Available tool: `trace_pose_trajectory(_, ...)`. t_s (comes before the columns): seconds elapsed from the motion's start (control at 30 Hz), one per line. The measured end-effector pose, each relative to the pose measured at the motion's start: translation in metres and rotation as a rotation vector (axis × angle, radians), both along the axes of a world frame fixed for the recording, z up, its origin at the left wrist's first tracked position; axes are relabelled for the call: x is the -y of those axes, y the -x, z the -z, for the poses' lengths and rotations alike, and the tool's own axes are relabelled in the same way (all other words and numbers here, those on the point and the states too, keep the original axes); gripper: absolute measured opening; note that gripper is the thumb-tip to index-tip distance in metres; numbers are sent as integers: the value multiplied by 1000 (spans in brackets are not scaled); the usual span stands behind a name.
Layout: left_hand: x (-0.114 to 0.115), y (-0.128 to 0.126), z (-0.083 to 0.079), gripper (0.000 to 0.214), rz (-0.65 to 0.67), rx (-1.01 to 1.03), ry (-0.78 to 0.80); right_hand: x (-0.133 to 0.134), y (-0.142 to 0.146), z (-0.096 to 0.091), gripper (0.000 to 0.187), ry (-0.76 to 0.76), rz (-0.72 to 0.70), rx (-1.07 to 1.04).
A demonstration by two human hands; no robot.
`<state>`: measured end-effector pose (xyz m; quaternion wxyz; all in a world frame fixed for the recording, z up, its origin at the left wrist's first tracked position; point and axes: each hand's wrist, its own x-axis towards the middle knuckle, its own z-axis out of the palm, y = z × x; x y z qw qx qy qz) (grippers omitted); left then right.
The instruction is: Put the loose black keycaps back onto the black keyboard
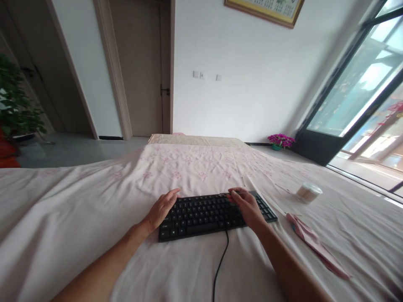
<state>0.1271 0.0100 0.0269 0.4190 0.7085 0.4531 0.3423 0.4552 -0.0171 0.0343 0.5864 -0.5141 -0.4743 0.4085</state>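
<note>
A black keyboard (201, 214) lies slightly askew on the pale pink cloth, its cable (221, 258) running toward me. My left hand (162, 209) grips the keyboard's left end, with its fingertips by the upper left corner. Over the right part of the keys, my right hand (244, 204) is closed in a pinch near the top row. Whatever is between those fingertips is too small to make out. Right of the keyboard lies a crumpled pink cloth (316, 246). Beyond it stands a clear round tub of cotton swabs (309, 193).
The floral bedspread-like cloth (189, 165) spreads over the surface around the keyboard. A few thin sticks, like loose swabs, lie near the tub. Farther off are a door (138, 67), a potted plant (19, 102), magenta flowers (281, 140) and a glass door (352, 92).
</note>
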Motion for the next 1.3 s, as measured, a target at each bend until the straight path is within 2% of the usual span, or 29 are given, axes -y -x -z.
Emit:
trace_pose_trajectory(0.17, -11, 4, 8, 59, 53, 180, 80, -13, 55, -4, 41, -9, -117, 26)
trace_pose_trajectory(0.37, -17, 3, 15, 63, -49, 433, 133, -39, 133, -3, 36, -5, -206, -31)
trace_pose_trajectory(0.47, -17, 11, 19, 59, -37, 583, 176, -45, 152, 1, 32, -7, -228, -67)
trace_pose_trajectory(0.6, -28, 24, 22, 55, -1, 722, 285, -49, 162, 0, 29, -25, -235, -46)
trace_pose_trajectory(0.83, -46, 38, 23, 46, -19, 554, 200, -55, 186, -9, 29, -67, -257, 124)
trace_pose_trajectory(1.1, -43, 39, 22, 42, -92, 415, 48, -49, 204, -1, 23, -113, -138, 166)
trace_pose_trajectory(1.3, -37, 36, 22, 39, -146, 319, -3, -51, 207, 0, 25, -115, -144, 135)
